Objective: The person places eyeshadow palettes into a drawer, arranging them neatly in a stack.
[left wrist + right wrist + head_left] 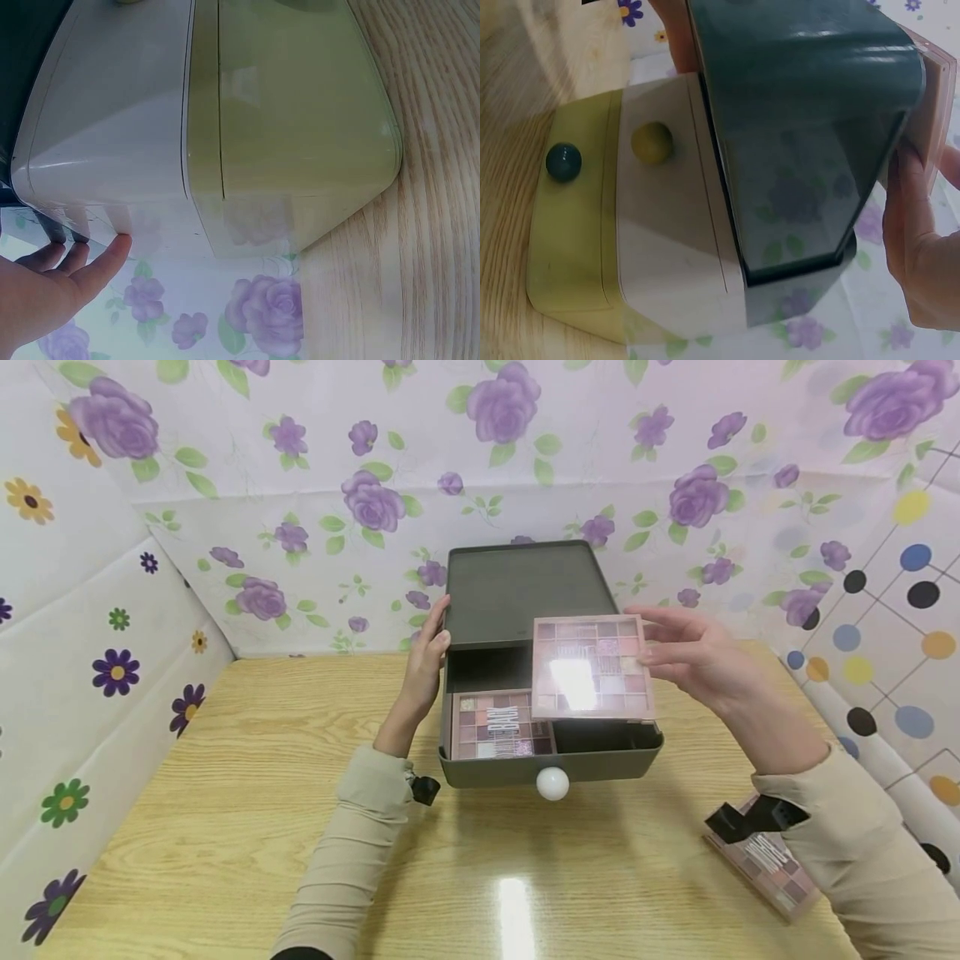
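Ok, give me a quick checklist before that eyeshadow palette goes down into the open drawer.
1. Right hand holds the eyeshadow palette by its edge: ok.
2. Drawer pulled open: ok.
3. Free space in the drawer beside the palette already inside: ok.
4. Left hand rests on the side of the drawer box: ok.
5. Held palette over the free space, level: cannot tell.
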### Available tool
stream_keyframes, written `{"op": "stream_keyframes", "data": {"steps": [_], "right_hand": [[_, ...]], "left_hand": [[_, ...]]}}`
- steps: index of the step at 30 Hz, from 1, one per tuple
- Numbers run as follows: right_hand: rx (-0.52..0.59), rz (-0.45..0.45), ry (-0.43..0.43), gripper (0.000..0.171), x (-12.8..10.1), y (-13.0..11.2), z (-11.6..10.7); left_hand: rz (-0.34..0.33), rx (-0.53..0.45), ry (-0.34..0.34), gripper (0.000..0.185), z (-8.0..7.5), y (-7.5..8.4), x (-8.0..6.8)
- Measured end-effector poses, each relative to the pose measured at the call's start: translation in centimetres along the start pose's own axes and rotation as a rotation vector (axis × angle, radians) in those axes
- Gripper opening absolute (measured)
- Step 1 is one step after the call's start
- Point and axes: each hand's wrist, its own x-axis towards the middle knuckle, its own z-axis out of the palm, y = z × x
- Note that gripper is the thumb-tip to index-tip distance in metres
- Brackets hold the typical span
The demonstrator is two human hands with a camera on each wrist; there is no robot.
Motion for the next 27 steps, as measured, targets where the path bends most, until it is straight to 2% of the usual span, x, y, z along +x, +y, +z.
{"op": "stream_keyframes", "data": {"steps": [9, 13, 14, 19, 27], "right_hand": [[-0.142, 0.084, 0.061, 0.045, 0.9, 0.4, 2.1], [-0.215, 0.11, 0.08, 0.052, 1.4, 0.7, 2.9], [-0.244, 0.111, 0.078, 0.055, 1.4, 0.7, 3.1], [-0.363, 0.11, 0.063, 0.063, 1.8, 1.0, 4.2], [-0.4, 0.155, 0.047, 0.061, 2.3, 1.8, 6.0]], "left_hand": [[0.004, -0.015, 0.0, 0.066, -0.1, -0.6, 0.1], [-0.002, -0.014, 0.004, 0.066, 0.0, -0.6, 0.1], [-0.004, -0.017, 0.002, 0.066, 0.0, -0.1, 0.0], [-0.015, -0.013, 0.006, 0.066, 0.0, 0.0, -0.1], [-0.016, -0.016, 0.01, 0.066, 0.1, -0.1, -0.1]]}}
